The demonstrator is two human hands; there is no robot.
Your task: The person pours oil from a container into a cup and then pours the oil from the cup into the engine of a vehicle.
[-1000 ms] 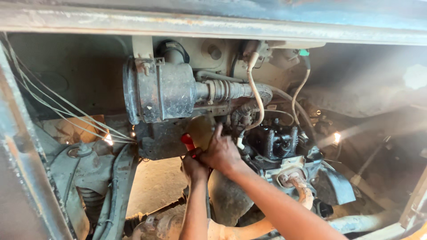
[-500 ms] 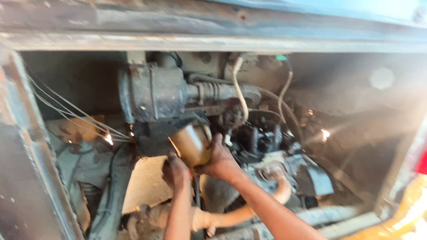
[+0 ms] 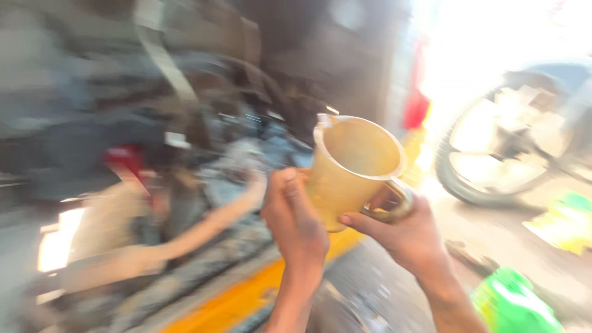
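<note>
At the far left a blurred, dark mass of machinery (image 3: 185, 123) is seen, streaked by motion so that few parts can be told apart; a small red piece (image 3: 126, 159) is made out against it, and a pale, curved hose (image 3: 209, 225) is seen running below toward the middle. Along the bottom a yellow-orange band (image 3: 246, 296) is crossed diagonally. In the middle of the view the left hand (image 3: 296, 222) is raised, its fingers pressed together and laid against the left wall of a yellowish plastic jug (image 3: 351, 169) — the jug is thus steadied from that side. The jug is held upright in the air, in front of the machinery and above the band, its open mouth tilted slightly toward the camera and a small spout seen at its upper left rim. Just to its right the right hand (image 3: 404, 231) is closed around the jug's handle, the fingers curled through it and the thumb stretched along the jug's lower wall. Farther right, in strong glare, a spoked wheel (image 3: 493, 148) is seen standing on the ground — well apart from the hands. At the lower right, bright green objects (image 3: 512, 305) are seen on the ground, too blurred to be identified.
</note>
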